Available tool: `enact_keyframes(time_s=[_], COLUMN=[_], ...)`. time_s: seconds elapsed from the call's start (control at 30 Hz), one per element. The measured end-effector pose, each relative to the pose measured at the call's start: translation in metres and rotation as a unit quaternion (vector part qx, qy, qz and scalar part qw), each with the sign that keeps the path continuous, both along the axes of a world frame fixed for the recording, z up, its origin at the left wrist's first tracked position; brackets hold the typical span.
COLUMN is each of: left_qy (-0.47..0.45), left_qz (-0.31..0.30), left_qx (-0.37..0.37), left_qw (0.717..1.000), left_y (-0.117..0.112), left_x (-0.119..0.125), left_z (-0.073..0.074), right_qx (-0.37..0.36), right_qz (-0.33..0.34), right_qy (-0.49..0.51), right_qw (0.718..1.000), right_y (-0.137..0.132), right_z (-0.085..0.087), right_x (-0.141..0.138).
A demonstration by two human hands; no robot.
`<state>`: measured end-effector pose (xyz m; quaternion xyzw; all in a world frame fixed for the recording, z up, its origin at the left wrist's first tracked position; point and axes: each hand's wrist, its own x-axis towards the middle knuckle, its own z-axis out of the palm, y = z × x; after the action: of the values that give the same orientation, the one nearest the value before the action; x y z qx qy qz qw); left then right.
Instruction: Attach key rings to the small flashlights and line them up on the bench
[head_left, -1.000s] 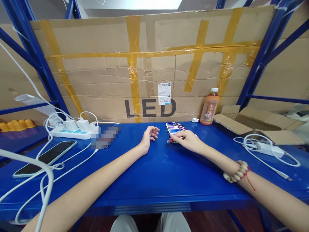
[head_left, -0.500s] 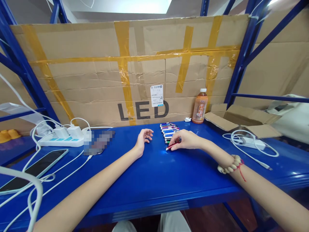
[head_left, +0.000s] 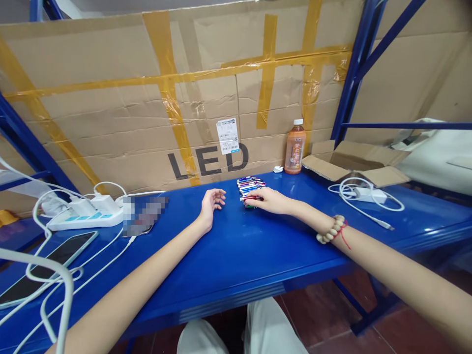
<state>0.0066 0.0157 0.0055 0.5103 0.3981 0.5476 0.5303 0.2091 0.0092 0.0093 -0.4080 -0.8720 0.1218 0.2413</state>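
A row of several small coloured cylinders [head_left: 249, 185], like batteries or small pens, lies on the blue shelf table [head_left: 258, 246] near the cardboard wall. My right hand [head_left: 268, 200] rests at the near end of that row, its fingers pinching a red cylinder [head_left: 250, 198]. A bead bracelet with a red string [head_left: 331, 230] sits on that wrist. My left hand [head_left: 211, 201] lies on the table to the left of the row, fingers loosely curled and apart, holding nothing.
An orange drink bottle [head_left: 295, 147] stands at the back by an opened cardboard box [head_left: 354, 162]. A white charger with cable [head_left: 363, 195] lies right. On the left are a power strip [head_left: 84, 216], a phone [head_left: 40, 268] and white cables. A taped cardboard sheet marked LED [head_left: 206, 162] backs the table.
My right hand drew a red cylinder out from the near end of the row, then moved it back against the row. The left hand stayed put. The camera view shifted right and down.
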Motion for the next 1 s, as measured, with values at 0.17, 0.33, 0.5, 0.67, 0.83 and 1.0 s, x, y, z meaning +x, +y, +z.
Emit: enact_keyframes(time_s=[0.17, 0.33, 0.5, 0.67, 0.83, 1.0], left_qy=[0.001, 0.003, 0.003, 0.007, 0.014, 0.012], left_qz=[-0.005, -0.004, -0.008, -0.016, -0.015, -0.006], left_qx=[0.005, 0.005, 0.017, 0.025, 0.029, 0.013], left_qw=[1.0, 1.0, 1.0, 1.0, 0.999, 1.0], left_y=[0.001, 0.0005, 0.0, 0.0018, 0.0028, 0.002], left_x=[-0.0002, -0.0003, -0.0003, -0.0011, -0.0019, -0.0011], left_z=[-0.0011, -0.0012, -0.0013, -0.0036, -0.005, -0.0035], right_qx=[0.043, 0.06, 0.075, 0.094, 0.125, 0.126], right_qz=[-0.029, -0.043, -0.028, -0.062, -0.086, -0.098], right_qy=[-0.03, -0.075, -0.081, -0.097, -0.105, -0.094], right_qw=[0.998, 0.994, 0.993, 0.989, 0.983, 0.983], right_y=[-0.0015, -0.0052, -0.0031, -0.0001, -0.0019, -0.0013], right_z=[0.0011, 0.0041, 0.0026, 0.0006, 0.0009, 0.0006], right_x=[0.001, 0.0027, 0.003, 0.0033, 0.002, 0.0011])
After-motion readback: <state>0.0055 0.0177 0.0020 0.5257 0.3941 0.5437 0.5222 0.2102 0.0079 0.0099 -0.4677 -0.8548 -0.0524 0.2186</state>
